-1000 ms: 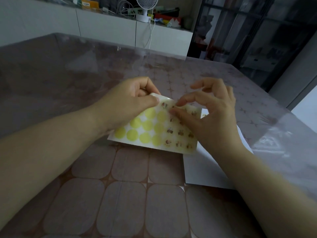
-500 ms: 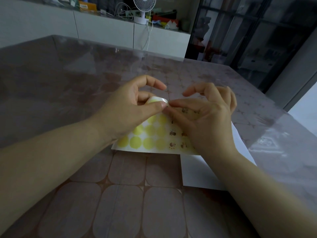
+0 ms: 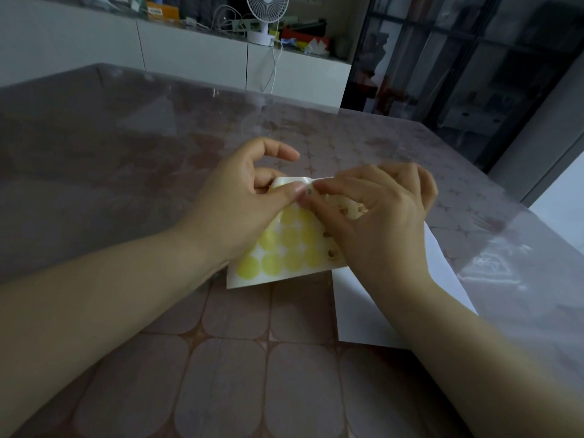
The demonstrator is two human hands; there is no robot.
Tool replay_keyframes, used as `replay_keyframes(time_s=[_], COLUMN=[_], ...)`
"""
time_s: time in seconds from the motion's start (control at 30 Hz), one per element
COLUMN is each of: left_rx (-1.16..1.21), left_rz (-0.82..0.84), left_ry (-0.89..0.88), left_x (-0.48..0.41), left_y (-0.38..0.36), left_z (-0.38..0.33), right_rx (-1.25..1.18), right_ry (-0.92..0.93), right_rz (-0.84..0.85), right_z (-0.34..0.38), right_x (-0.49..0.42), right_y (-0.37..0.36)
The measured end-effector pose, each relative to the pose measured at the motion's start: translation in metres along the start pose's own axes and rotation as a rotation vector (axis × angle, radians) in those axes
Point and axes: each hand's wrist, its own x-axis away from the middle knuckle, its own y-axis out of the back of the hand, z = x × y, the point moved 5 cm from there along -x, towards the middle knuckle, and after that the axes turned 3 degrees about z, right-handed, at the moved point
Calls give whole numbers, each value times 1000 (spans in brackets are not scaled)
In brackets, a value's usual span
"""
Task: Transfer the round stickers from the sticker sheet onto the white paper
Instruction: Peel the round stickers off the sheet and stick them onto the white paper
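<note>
A film-covered patterned table (image 3: pixel 221 358) stands in a dim room, with white cabinets (image 3: pixel 189 61) and a fan (image 3: pixel 267 14) behind. The sticker sheet (image 3: pixel 284 248), long axis left-right, overlaps the white paper (image 3: pixel 357 311), its far edge curled up. The left hand (image 3: pixel 240 203) pinches that edge; the right hand (image 3: pixel 379 222) pinches a sticker (image 3: pixel 308 191) there.

The patterned table (image 3: pixel 221 358) bears the white paper (image 3: pixel 357 311) flat on its right.

2 hands (image 3: pixel 240 213) (image 3: pixel 379 226), 1 sticker sheet (image 3: pixel 284 259), 1 white paper (image 3: pixel 357 305).
</note>
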Motion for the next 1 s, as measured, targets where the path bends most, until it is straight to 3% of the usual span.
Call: replay_keyframes(time_s=[0.23,0.6,0.87,1.0], left_rx=[-3,-72,2,-33], left_rz=[67,-3,-38,-3], left_ry=[-37,-42,82,115], left_x=[-1,1,-4,-4], left_y=[-5,-3,2,1], left_z=[-1,-5,6,10], right_rx=[-159,-243,-317,-378], right_ry=[-88,-63,-9,-118], right_rz=[4,13,204,284], right_z=[-9,1,1,-3], right_x=[0,-1,-4,-3], right_y=[-2,2,-9,-11])
